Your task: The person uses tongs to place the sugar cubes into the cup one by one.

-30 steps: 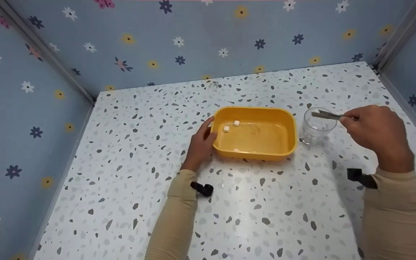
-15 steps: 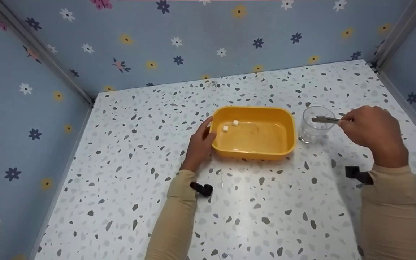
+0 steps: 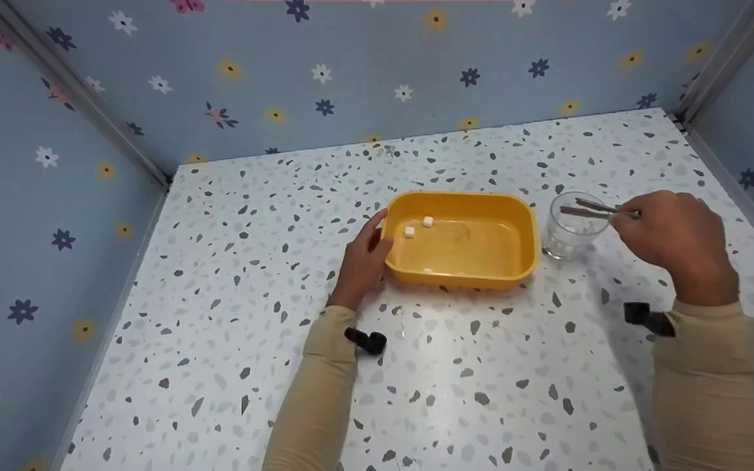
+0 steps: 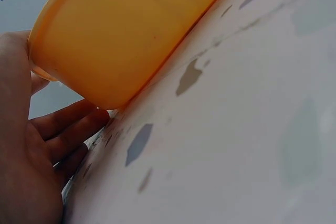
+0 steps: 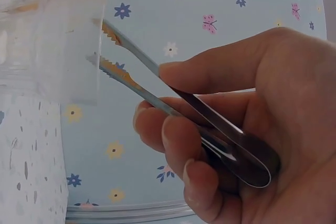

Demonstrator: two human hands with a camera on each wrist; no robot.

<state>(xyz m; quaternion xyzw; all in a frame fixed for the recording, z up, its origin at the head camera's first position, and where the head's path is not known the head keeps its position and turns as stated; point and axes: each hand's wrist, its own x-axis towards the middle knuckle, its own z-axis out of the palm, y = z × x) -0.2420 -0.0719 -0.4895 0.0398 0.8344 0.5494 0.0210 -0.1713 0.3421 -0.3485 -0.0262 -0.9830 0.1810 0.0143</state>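
My left hand (image 3: 362, 265) holds the left end of a yellow plastic tub (image 3: 475, 282), thumb at its rim and several fingers against its outer wall in the left wrist view. Two small white cubes (image 3: 410, 231) lie inside, near the left end; a white bit shows by the near wall. In my right hand (image 3: 675, 229) are small metal tongs (image 5: 142, 93), pinched between thumb and fingers. Their serrated tips are spread apart with nothing visible between them, at the mouth of a clear glass mug (image 3: 567, 245) right of the tub.
The white speckled table (image 3: 220, 294) carries the tub and mug. Blue flowered panels (image 3: 364, 78) stand behind it and at both sides, with metal strips at the corners. A black camera mount (image 3: 367, 341) sits on each wrist.
The tongs' arms came close together half a second ago and are now spread apart again, over the mug. My right hand shifted slightly left. The left hand and tub stay in place.
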